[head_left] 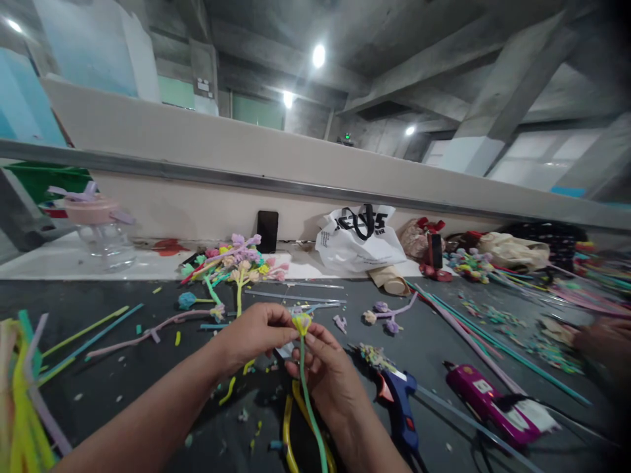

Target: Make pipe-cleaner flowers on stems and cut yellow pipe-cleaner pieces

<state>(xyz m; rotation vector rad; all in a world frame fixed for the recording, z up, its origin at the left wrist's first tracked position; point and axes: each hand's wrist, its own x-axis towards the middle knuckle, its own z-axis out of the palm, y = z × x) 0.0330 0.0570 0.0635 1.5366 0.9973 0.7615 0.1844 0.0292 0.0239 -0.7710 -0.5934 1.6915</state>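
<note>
In the middle of the head view I hold a small craft flower with a yellow cup, purplish top and long green stem. The fingertips of my left hand pinch its head from the left. My right hand closes on it from the right, just below the head, and the stem runs down past the palm. Beneath my hands lies a tool with yellow looped handles; its working end is hidden. A dark blue glue gun with a clear glue stick in its back rests right of my right hand.
A magenta device with a cord lies at right, near another person's blurred hand. Finished flowers, a phone and a white bag are along the back. Colored stems lie left, beyond a clear bottle.
</note>
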